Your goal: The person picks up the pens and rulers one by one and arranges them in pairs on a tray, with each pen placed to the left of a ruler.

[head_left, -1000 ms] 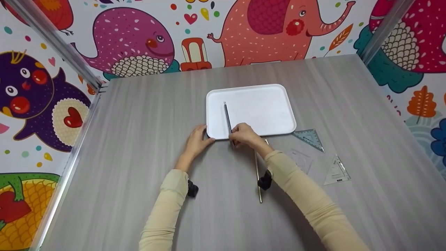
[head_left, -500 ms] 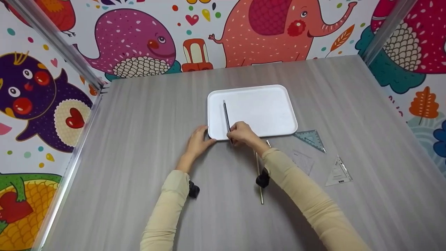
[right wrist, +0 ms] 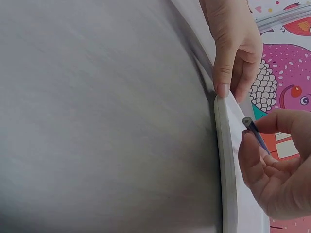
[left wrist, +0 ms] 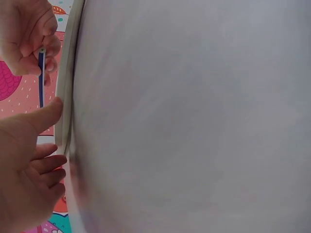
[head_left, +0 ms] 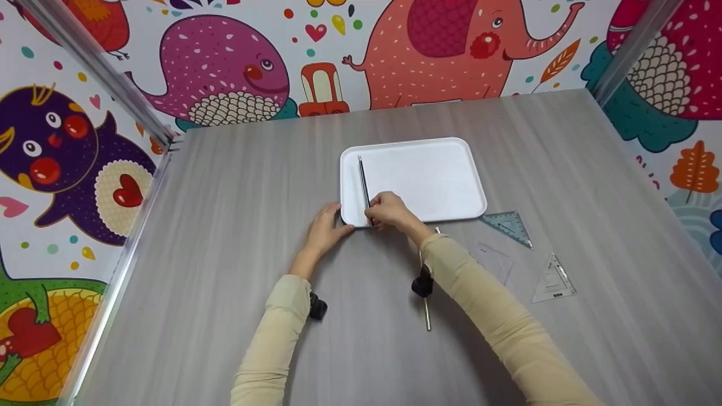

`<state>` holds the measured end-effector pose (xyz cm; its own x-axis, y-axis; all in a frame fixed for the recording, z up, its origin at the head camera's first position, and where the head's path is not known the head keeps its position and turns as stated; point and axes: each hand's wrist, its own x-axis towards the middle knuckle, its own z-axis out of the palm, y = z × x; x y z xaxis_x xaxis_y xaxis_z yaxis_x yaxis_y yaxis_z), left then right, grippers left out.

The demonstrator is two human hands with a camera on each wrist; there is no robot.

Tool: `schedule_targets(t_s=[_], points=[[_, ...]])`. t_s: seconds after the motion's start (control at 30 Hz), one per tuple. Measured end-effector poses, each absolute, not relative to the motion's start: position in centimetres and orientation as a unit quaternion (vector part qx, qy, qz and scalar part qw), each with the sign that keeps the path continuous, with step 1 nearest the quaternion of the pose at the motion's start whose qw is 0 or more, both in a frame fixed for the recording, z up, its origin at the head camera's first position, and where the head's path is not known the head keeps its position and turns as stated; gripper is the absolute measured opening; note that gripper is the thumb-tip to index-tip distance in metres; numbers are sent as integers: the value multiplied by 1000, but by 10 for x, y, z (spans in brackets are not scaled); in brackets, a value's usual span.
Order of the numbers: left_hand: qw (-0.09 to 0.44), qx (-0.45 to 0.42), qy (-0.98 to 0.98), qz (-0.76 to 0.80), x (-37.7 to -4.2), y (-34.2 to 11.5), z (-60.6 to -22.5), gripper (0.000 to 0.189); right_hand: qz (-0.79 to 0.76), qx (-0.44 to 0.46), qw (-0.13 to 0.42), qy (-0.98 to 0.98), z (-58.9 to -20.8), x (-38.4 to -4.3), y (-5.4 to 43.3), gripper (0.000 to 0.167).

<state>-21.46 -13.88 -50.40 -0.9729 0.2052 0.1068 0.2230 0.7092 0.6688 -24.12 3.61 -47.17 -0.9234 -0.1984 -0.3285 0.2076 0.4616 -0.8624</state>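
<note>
In the head view my right hand [head_left: 389, 210] pinches a dark, silver-striped pencil [head_left: 364, 180] near its front end. The pencil lies lengthwise over the left part of a white tray [head_left: 428, 180], its far end towards the back rim. Its flat, unsharpened-looking front end [right wrist: 247, 121] shows between thumb and forefinger in the right wrist view. My left hand [head_left: 326, 230] holds the tray's front left corner. Its thumb [left wrist: 48, 116] touches the front rim and the other fingers lie at the left side.
A thin gold-coloured rod [head_left: 427, 316] lies partly under the right forearm. To the right are a bluish set square [head_left: 510, 226], a faint clear plastic piece [head_left: 496, 262] and a clear triangle [head_left: 555, 282]. Illustrated walls [head_left: 225, 67] border the grey table [head_left: 254, 186].
My right hand and the pencil have moved a little back and left over the tray. The left hand stays at the corner. The whole head view has shifted slightly.
</note>
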Motion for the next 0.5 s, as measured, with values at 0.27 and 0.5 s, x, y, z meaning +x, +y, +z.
schedule_targets(t_s=[0.27,0.5], points=[[27,-125,-925,-357,-214,-138,-505,52,-506,18,197,839,-472,-247,26,7],[31,-124,-926,-356,-215,-138,-506,49,-473,12,190,860,-472,-252,18,12]])
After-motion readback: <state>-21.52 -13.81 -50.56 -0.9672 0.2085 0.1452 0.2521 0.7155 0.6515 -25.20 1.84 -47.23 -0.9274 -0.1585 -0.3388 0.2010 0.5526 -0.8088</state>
